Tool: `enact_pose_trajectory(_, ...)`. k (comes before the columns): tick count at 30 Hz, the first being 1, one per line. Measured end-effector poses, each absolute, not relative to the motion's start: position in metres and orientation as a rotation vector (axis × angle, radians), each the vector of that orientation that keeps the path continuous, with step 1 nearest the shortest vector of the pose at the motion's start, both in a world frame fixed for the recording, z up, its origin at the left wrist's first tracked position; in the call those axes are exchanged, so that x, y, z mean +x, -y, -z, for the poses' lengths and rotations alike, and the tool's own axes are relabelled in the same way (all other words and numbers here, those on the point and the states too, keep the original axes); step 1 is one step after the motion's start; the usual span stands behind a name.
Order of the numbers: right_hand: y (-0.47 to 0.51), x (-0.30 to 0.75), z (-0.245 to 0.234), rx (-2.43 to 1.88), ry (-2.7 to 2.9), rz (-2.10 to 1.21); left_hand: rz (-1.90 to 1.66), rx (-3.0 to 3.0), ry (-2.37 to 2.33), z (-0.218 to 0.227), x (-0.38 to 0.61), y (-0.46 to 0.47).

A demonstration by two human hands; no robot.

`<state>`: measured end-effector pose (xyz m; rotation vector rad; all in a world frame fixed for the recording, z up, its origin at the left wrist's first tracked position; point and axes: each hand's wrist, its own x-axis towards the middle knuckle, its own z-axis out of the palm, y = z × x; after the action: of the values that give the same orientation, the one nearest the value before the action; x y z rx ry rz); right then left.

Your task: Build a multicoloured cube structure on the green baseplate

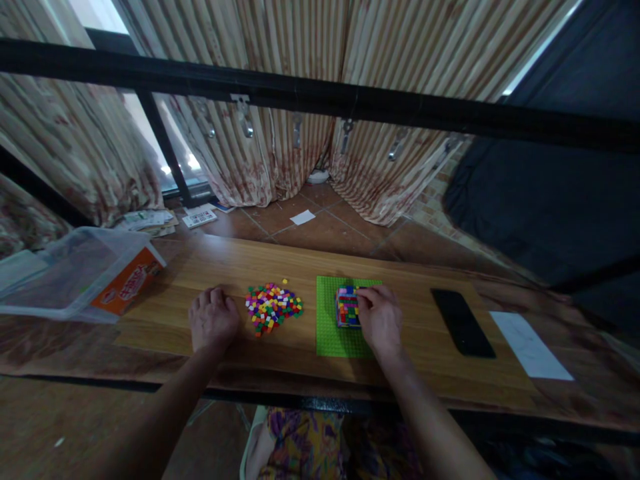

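On the wooden board, my left hand (213, 320) rests palm down, loosely bent, thumb apart and nothing visible in it. Just right of it lies a loose pile of small coloured cubes (273, 307). A green studded baseplate (327, 343) carries a compact block of coloured pieces (349, 310) in rows. My right hand (381, 317) reaches over the right side of that block, thumb and index finger pinched at its upper right part. Whatever lies between those fingertips is hidden or too small to make out. The hand also covers the baseplate's right side.
A clear plastic bin (65, 273) with an orange label stands at the left end. To the right lie a black phone-like slab (463, 323) and a white sheet (530, 345). A dark metal bar (300, 100) with hanging clips crosses beyond the table, before striped curtains (290, 40).
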<state>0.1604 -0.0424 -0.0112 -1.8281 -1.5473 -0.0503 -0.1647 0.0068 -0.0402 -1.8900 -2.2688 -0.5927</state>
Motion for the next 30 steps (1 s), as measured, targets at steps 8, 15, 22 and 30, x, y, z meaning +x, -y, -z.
enact_pose_trajectory(8,0.054,0.152,0.019,-1.843,1.586,0.235,0.564,-1.886,2.235,0.042,-0.166,-0.008)
enact_pose_trajectory(15,0.061,0.149,0.030,-1.808,1.599,0.278,0.586,-1.878,2.246,0.042,-0.165,-0.008)
enact_pose_trajectory(22,0.063,0.150,0.028,-1.845,1.632,0.273,0.567,-1.890,2.236,0.042,-0.166,-0.007)
enact_pose_trajectory(30,0.068,0.155,0.031,-1.751,1.541,0.215,0.585,-1.895,2.245,0.040,-0.165,-0.007)
